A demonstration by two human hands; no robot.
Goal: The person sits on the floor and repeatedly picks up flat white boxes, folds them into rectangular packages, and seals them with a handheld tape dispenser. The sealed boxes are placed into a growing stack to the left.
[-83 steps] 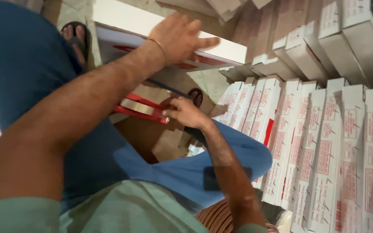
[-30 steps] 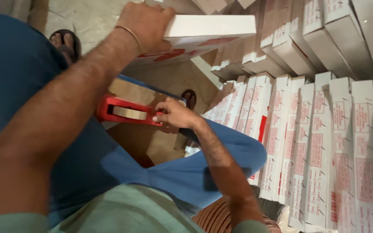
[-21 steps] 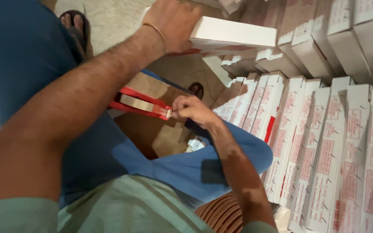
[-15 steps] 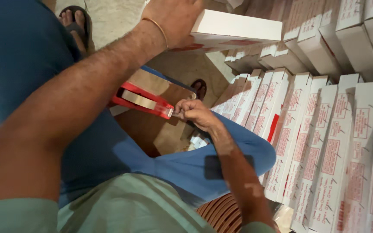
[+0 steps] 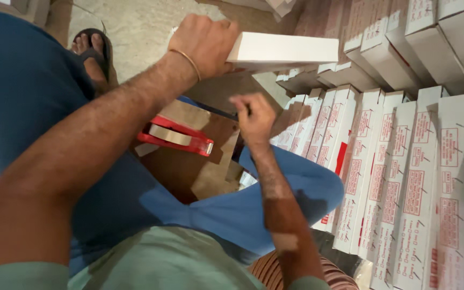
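- rows of white cartons (image 5: 404, 177) stand on end at right, packed side by side
- white box (image 5: 283, 52) held up near the top, long axis left-right, lying up and right of the right hand
- left hand (image 5: 205, 45), the nearer grip, closed on box's left end
- right hand (image 5: 253, 115) just below box, fingers pinched together; cannot tell what's held
- red tape dispenser (image 5: 175, 138) rests on brown cardboard, left of right hand

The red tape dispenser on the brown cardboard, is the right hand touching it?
Apart. The head view shows the right hand raised above and to the right of the red tape dispenser, with bare brown cardboard visible between them.
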